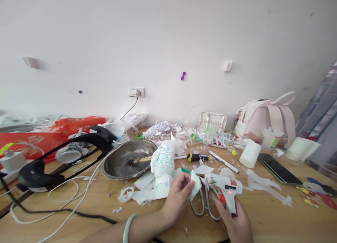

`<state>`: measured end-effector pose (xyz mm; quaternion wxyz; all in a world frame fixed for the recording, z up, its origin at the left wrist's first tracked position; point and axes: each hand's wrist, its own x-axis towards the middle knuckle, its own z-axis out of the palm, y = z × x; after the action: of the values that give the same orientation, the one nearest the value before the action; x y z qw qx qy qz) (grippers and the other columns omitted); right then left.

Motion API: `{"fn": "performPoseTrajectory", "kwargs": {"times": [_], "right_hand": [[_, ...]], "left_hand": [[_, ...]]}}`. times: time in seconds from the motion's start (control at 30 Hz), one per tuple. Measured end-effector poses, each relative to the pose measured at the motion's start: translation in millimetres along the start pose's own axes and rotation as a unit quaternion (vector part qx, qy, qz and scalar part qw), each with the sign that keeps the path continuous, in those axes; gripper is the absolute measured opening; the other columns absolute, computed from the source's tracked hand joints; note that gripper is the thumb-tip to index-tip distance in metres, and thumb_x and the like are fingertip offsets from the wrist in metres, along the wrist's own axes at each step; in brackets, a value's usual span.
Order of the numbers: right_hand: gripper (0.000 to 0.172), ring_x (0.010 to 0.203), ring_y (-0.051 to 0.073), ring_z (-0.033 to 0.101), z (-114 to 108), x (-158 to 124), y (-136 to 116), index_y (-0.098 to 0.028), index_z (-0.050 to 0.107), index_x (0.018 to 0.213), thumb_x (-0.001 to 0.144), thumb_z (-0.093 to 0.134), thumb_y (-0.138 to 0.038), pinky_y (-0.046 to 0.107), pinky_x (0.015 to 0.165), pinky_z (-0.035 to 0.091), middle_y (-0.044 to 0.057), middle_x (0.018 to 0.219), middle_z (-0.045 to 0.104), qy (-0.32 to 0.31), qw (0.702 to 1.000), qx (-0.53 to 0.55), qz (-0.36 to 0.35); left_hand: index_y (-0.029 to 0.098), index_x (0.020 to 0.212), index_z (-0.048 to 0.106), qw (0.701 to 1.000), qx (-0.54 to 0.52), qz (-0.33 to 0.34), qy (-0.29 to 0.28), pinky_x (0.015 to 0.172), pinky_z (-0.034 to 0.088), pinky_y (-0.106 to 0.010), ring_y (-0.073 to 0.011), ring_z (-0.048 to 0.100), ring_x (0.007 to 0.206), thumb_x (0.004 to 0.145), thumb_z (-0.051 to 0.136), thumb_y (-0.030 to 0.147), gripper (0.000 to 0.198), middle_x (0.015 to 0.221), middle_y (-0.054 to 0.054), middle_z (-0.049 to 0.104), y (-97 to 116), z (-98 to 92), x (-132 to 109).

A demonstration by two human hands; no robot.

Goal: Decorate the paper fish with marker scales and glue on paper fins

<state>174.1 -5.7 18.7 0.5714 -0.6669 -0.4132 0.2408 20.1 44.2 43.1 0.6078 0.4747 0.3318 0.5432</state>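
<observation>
My left hand (180, 192) pinches a small piece of white paper (195, 185) between thumb and fingers. In my right hand (235, 216) is a white hot glue gun (228, 186) with an orange trigger and a lit red light, its nozzle pointing left close to the paper. A pair of scissors (201, 202) with grey handles lies on the table beneath, partly covered by the paper and the glue gun. Left of my hands lies a white paper-wrapped form (164, 162) marked with green and purple scale-like lines.
A metal bowl (116, 165) with a brush (142, 160) across its rim stands left of centre. A black headset-like device (39, 174) and cables lie farther left. A marker (223, 162), paper roll (250, 153), phone (279, 169) and pink backpack (259, 118) are on the right.
</observation>
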Motion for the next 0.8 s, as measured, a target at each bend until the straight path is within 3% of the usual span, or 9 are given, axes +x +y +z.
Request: {"fn": "performPoseTrajectory", "kwargs": {"times": [0.63,0.8], "right_hand": [[0.037,0.063,0.02,0.06,1.1,-3.6,-3.3,-0.02,0.061,0.08,0.06,0.065,-0.051,0.025,0.061,0.047,0.0,0.063,0.066,0.016,0.999,0.04,-0.007],[0.05,0.07,0.024,0.063,-4.1,3.3,2.6,-0.018,0.063,0.081,0.048,0.068,-0.055,0.027,0.064,0.05,0.005,0.07,0.07,-0.003,0.998,0.021,0.058]], "left_hand": [[0.019,0.069,0.051,0.999,0.022,0.027,0.035,0.061,0.034,-0.025,-0.0123,0.038,0.062,0.064,0.069,0.063,0.048,0.065,0.004,0.044,-0.1,-1.2,-0.1],[0.019,0.072,0.051,0.998,0.01,0.038,0.054,0.061,0.035,-0.025,-0.0124,0.039,0.063,0.066,0.067,0.063,0.047,0.065,0.004,0.045,0.6,-1.9,0.9]]}}
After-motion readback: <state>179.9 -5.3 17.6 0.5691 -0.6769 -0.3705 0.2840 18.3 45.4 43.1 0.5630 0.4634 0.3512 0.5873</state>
